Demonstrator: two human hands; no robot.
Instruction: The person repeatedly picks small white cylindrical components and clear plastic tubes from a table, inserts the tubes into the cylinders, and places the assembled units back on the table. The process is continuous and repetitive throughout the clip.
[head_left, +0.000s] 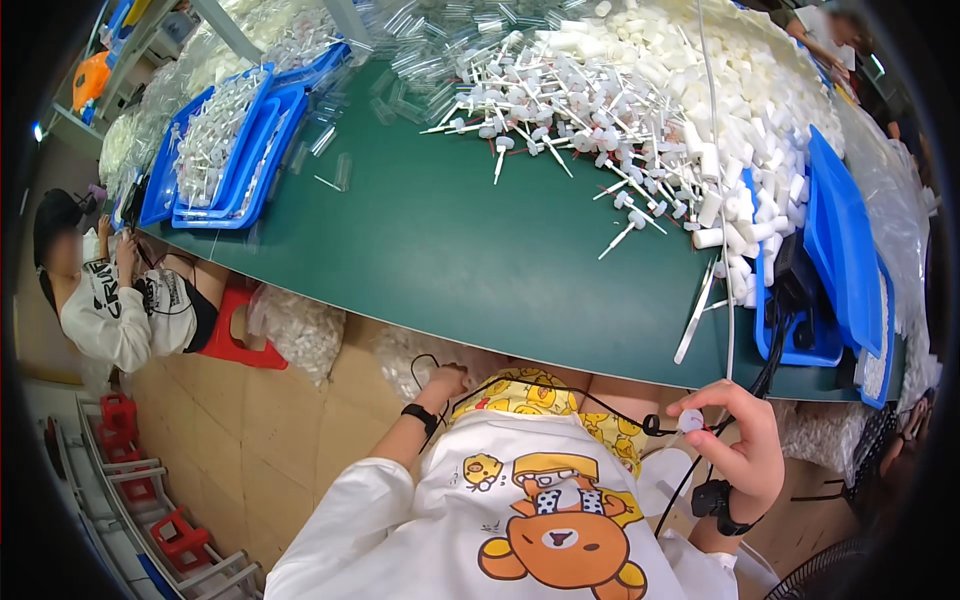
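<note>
My right hand is over my lap near the table's edge, thumb and index finger pinched on a small white round plastic part. A bit of red shows on that part. A black cable runs across my lap between the two wrists. My left hand rests by my thigh with curled fingers; what they hold, if anything, is hidden. On the green table lies a pile of similar white plastic parts with thin stems and red wires. Metal tweezers lie near the table's front edge.
White cylindrical pieces heap up at the back right, with clear tubes beside them. Blue trays stand at the right, and filled blue trays at the left. A white cord hangs ahead. A co-worker sits at left.
</note>
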